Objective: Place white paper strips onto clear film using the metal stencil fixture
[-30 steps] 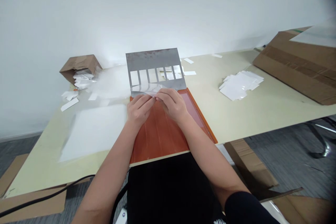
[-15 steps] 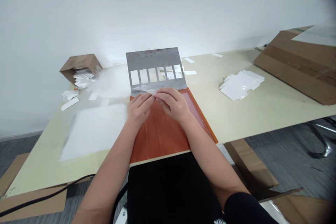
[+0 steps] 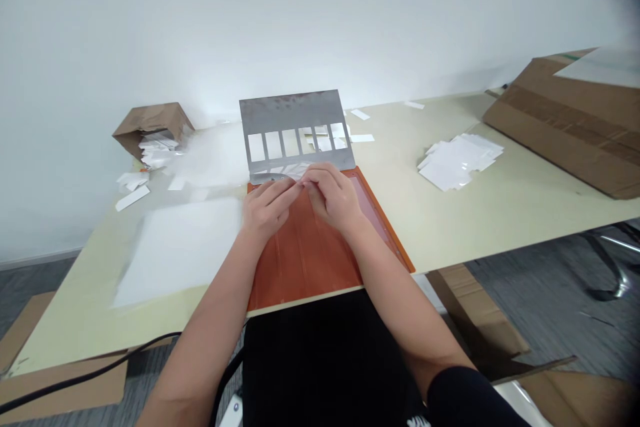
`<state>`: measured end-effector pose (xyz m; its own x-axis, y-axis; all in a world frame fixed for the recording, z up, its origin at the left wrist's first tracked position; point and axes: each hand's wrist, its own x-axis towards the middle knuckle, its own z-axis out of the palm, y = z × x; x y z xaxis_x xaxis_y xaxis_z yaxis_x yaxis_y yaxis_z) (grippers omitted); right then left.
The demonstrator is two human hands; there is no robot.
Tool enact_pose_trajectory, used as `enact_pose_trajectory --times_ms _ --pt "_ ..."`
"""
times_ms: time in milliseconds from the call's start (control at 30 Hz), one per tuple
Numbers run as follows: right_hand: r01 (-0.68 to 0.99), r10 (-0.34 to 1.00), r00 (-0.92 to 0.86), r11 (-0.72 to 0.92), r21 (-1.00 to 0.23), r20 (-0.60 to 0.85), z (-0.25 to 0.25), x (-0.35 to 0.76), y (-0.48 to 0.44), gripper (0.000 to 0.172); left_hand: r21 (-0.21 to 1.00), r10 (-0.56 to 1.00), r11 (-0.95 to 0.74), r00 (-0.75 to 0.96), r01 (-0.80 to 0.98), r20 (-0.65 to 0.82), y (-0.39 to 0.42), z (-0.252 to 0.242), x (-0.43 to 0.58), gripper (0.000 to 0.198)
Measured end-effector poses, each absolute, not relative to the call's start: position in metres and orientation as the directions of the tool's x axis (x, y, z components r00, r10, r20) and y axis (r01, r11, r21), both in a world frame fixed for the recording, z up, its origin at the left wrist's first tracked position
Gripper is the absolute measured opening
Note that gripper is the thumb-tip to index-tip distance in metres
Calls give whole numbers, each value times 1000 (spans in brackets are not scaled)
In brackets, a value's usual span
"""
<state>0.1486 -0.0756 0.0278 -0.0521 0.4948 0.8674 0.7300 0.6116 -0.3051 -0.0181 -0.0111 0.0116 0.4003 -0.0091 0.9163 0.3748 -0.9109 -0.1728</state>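
Fingertips of my left hand (image 3: 267, 208) and my right hand (image 3: 334, 199) meet above the far end of an orange board (image 3: 305, 273). Both hands are closed in a pinch on a thin, see-through piece of film (image 3: 295, 171). Most of the film's near edge is hidden behind the fingers. Just beyond the hands, a grey metal plate (image 3: 290, 110) with a row of rectangular cut-outs is raised at the board's far edge. White pieces on the table show through several of these openings. A pale pinkish strip (image 3: 367, 200) runs along the board's right side.
A blurry white sheet stack (image 3: 185, 250) lies left of the board. Behind it, a small brown box (image 3: 157, 119) spills white slips. White cards (image 3: 457, 161) are piled at the right, near a large cardboard box (image 3: 560, 117). A black cable (image 3: 90, 373) crosses at lower left.
My right fingertips have shifted slightly right and up, and my left fingertips have followed a little. More of the film shows beyond them. The board and plate stay put.
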Motion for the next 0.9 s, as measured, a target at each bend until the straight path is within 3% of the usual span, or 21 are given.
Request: enact_pose_trajectory --times_ms 300,567,767,900 --pt "713 552 112 535 -454 826 27 150 -72 27 -238 -128 -916 329 322 936 -13 14 -13 37" --pt "644 636 237 463 -609 734 24 146 -71 34 -130 -32 -958 359 254 933 -19 12 -11 44" --pt "606 719 351 315 -731 600 26 152 -65 31 -184 -86 -948 349 260 933 -19 11 -11 45" --pt "621 796 402 126 -774 452 29 168 -52 26 -224 -127 -938 339 265 932 -19 8 -11 38"
